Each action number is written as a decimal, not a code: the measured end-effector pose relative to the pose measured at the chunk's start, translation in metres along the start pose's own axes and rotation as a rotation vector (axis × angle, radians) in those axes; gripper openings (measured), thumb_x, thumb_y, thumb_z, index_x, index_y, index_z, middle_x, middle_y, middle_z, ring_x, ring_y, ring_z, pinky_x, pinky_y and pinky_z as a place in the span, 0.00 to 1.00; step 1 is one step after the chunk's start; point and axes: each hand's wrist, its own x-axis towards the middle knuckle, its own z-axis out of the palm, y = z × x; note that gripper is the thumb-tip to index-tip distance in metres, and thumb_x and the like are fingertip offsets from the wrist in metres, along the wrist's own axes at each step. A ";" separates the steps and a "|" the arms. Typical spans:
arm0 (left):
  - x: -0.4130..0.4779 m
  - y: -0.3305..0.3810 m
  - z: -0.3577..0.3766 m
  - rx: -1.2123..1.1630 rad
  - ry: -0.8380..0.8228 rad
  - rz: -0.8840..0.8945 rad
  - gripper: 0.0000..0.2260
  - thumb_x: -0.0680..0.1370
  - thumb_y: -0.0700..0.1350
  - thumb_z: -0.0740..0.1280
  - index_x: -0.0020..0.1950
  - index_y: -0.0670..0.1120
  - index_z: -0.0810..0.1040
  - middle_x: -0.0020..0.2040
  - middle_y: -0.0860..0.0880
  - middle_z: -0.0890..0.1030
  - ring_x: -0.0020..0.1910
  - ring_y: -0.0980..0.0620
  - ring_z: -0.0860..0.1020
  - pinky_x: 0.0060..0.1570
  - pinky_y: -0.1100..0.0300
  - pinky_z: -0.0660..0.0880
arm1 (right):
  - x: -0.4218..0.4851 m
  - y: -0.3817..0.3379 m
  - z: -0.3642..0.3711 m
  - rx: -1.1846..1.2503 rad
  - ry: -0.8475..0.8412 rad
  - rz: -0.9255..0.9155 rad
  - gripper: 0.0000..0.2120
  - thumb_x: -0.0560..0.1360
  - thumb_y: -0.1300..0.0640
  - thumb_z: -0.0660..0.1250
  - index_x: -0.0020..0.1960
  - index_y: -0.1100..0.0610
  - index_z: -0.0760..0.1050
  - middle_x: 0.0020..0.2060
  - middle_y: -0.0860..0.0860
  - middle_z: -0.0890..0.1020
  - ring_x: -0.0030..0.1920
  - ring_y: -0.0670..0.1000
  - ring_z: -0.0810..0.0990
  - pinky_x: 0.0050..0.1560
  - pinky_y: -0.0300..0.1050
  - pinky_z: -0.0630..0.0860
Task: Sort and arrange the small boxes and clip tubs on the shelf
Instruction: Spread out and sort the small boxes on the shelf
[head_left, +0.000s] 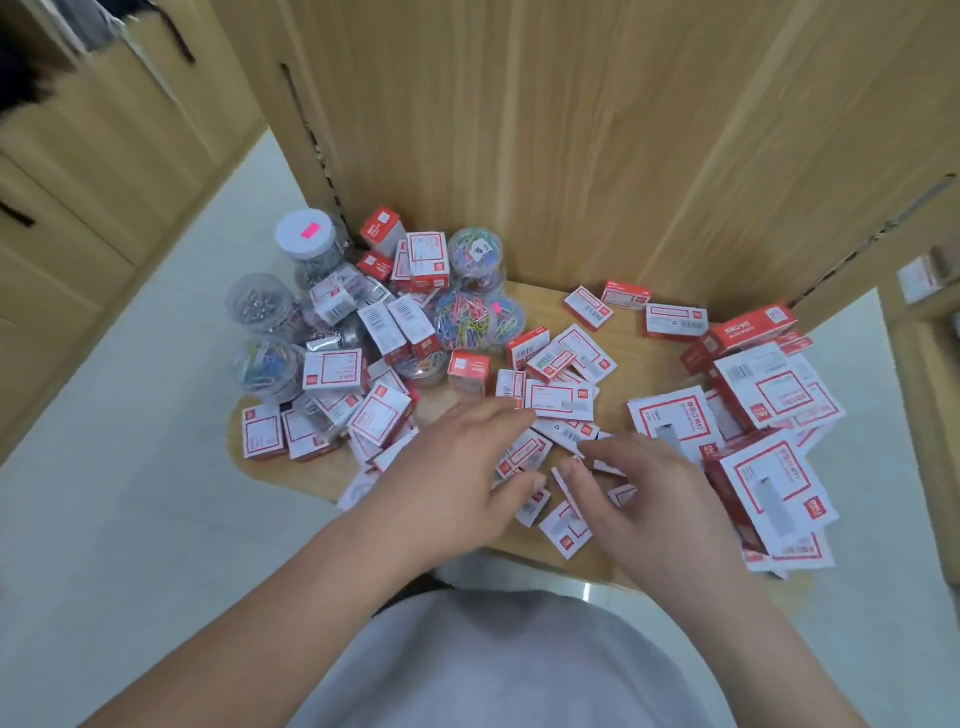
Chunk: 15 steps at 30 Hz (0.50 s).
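Note:
Several small red-and-white boxes (558, 399) lie jumbled over a wooden shelf (639, 358). Clear clip tubs stand at the left back: one with a white lid (305, 234), one full of coloured clips (470, 319), others with silver clips (257, 303). Larger red-and-white boxes (774, 483) are piled at the right. My left hand (452, 478) lies spread over the small boxes near the front edge, fingertips touching a flat box. My right hand (644, 493) hovers beside it with curled fingers over small boxes (566, 527); whether it grips one is unclear.
A tall wooden back panel (545, 130) rises behind the shelf. Wooden cabinets with dark handles (62, 182) stand at the left. Pale floor (130, 493) surrounds the shelf. Another shelf with boxes (924, 275) shows at the right edge.

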 end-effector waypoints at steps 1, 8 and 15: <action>0.000 0.001 -0.001 0.007 0.002 -0.003 0.25 0.77 0.57 0.66 0.73 0.53 0.73 0.71 0.54 0.75 0.69 0.51 0.73 0.65 0.50 0.74 | 0.001 0.001 -0.002 -0.029 -0.005 -0.019 0.09 0.76 0.43 0.71 0.49 0.47 0.83 0.42 0.44 0.83 0.47 0.52 0.80 0.41 0.54 0.80; 0.002 -0.001 0.012 0.399 -0.095 0.040 0.22 0.70 0.51 0.75 0.64 0.50 0.78 0.57 0.49 0.79 0.58 0.43 0.77 0.61 0.48 0.72 | 0.006 0.016 0.011 -0.512 -0.090 -0.238 0.14 0.65 0.41 0.74 0.42 0.50 0.82 0.37 0.47 0.82 0.43 0.56 0.79 0.43 0.51 0.74; 0.010 -0.001 0.020 0.341 0.044 -0.011 0.19 0.74 0.53 0.74 0.63 0.49 0.80 0.55 0.49 0.80 0.56 0.43 0.78 0.60 0.48 0.71 | 0.011 0.015 0.011 -0.479 -0.040 -0.204 0.12 0.70 0.40 0.74 0.43 0.49 0.83 0.37 0.47 0.84 0.40 0.53 0.80 0.36 0.46 0.75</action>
